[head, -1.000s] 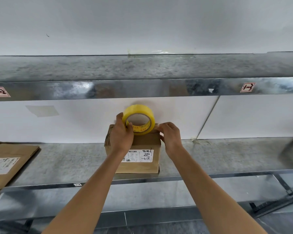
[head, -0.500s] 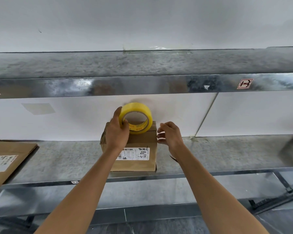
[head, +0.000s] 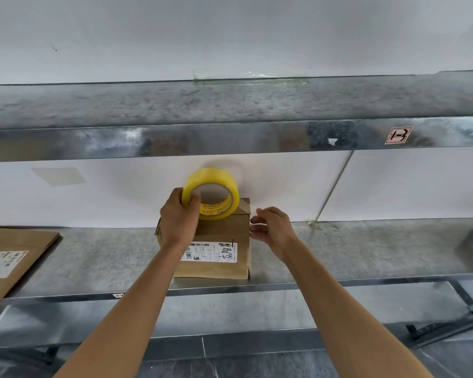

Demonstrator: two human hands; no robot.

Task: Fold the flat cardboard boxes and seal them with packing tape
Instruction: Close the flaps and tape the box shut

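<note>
Left hand (head: 179, 216) grips the tape roll (head: 208, 177) atop the box (head: 219, 230) — right hand (head: 273, 227) just beside it, loosely curled, empty.

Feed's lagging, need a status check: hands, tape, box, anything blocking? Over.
Left hand grips tape roll at box top. Right hand open beside box's right edge, contact unclear. Flat boxes far left, out of the way.
</note>
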